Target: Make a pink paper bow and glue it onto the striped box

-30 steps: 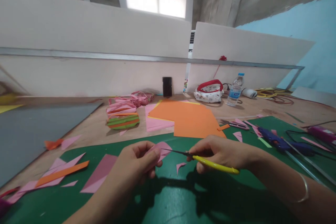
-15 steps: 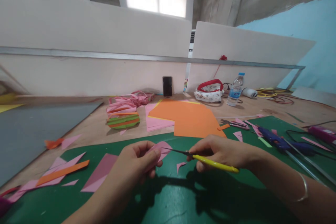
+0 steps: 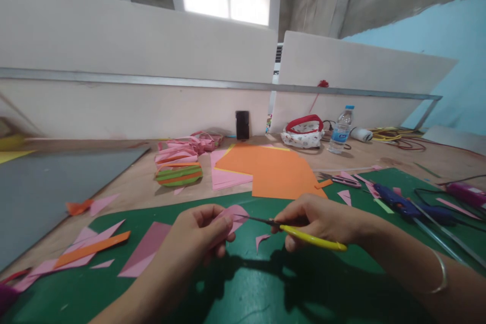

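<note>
Between the thumb and fingers of my left hand [image 3: 203, 235] is a small piece of pink paper [image 3: 238, 216] with a rounded edge. My right hand [image 3: 313, 217] grips a pair of scissors [image 3: 313, 240] with yellow handles and dark, thin blades. The blades point left and their tips meet the pink paper. Both hands are raised over a green cutting mat [image 3: 243, 293], casting shadows on it. Beneath the blades lies a small curved pink offcut [image 3: 261, 241]. A folded sheet of pink paper [image 3: 144, 253] rests by my left forearm.
Orange sheets [image 3: 281, 172] lie beyond my hands. Pink strips [image 3: 186, 147] and a green-orange striped paper piece [image 3: 179, 175] are behind left. At right sit a blue glue gun [image 3: 395, 201], a utility knife [image 3: 346, 180] and a water bottle [image 3: 340, 130]. An upright phone [image 3: 242, 125] leans at the back.
Almost nothing differs. The hands, the scissors and the pink paper keep nearly the same position, with the blades still at the paper.
</note>
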The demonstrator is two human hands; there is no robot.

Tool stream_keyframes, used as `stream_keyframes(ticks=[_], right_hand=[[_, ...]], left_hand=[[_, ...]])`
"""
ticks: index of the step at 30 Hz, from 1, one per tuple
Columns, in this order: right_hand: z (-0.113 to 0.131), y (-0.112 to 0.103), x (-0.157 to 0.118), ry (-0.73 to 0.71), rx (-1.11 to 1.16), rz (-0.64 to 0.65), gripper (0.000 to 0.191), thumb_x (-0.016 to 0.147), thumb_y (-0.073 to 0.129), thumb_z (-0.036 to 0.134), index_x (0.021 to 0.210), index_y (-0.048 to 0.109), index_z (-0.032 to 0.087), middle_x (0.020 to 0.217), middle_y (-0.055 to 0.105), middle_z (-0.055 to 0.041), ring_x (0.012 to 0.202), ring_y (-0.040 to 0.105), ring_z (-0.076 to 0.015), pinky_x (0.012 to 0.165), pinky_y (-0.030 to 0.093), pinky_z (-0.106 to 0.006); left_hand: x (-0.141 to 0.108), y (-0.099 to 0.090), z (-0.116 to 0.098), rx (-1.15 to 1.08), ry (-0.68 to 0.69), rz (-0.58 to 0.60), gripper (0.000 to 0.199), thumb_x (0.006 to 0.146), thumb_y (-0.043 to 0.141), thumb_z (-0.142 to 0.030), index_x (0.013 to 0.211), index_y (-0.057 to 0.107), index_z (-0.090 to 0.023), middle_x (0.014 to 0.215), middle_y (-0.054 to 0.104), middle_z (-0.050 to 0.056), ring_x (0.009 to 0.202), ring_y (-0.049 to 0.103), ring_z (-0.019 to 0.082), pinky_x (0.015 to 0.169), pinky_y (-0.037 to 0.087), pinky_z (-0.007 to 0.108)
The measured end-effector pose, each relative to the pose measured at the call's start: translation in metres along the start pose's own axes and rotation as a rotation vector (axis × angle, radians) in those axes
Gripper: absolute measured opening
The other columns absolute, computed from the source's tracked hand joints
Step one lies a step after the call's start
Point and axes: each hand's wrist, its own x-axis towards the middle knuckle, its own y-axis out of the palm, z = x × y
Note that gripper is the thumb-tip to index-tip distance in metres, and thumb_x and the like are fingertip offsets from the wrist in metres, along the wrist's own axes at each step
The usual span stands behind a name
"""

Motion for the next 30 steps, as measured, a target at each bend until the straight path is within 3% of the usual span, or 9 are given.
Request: stream_keyframes(ticks=[12,19,24,30], right_hand=[[0.0002,-0.0018,-0.0016,0.011,-0.057,-0.023,0.033,0.071,0.071,0.041,0.089,0.069,0.013,0.058,0.038,0.0067,0.055,0.027,-0.0074,0.047,0.018,-0.021],[-0.0003,0.0011,0.0007,-0.025,-0.043,-0.001,0.031,0.076,0.067,0.041,0.091,0.069,0.014,0.065,0.048,0.0044,0.06,0.034,-0.0086,0.051,0.023,-0.02],[0.0001,0.0046,0.0007,0.008,-0.023,-0.037,0.032,0.069,0.073,0.039,0.09,0.069,0.016,0.064,0.042,0.0056,0.061,0.033,-0.0093,0.054,0.025,-0.021],[0.0018,0.0066,0.0017,0.021,-0.023,-0.058,0.03,0.067,0.074,0.042,0.08,0.068,0.016,0.061,0.033,0.0064,0.059,0.027,-0.0089,0.051,0.019,-0.023]], left_hand=[[-0.0033,-0.0027,-0.0024,0.035,-0.014,0.036,0.027,0.071,0.064,-0.042,0.068,0.057,-0.016,0.054,0.053,-0.005,0.044,0.041,0.006,0.043,0.022,0.016],[-0.0032,0.0003,-0.0031,0.031,-0.007,0.016,0.03,0.067,0.067,-0.043,0.07,0.059,-0.015,0.055,0.056,-0.003,0.044,0.042,0.006,0.044,0.023,0.016],[-0.0056,0.0036,-0.0049,0.034,0.0,-0.002,0.031,0.065,0.068,-0.044,0.068,0.061,-0.015,0.053,0.057,-0.002,0.043,0.041,0.006,0.042,0.021,0.016],[-0.0045,0.0032,-0.0048,0.033,-0.007,-0.006,0.032,0.063,0.068,-0.046,0.067,0.063,-0.015,0.052,0.056,-0.001,0.042,0.04,0.007,0.042,0.019,0.016]])
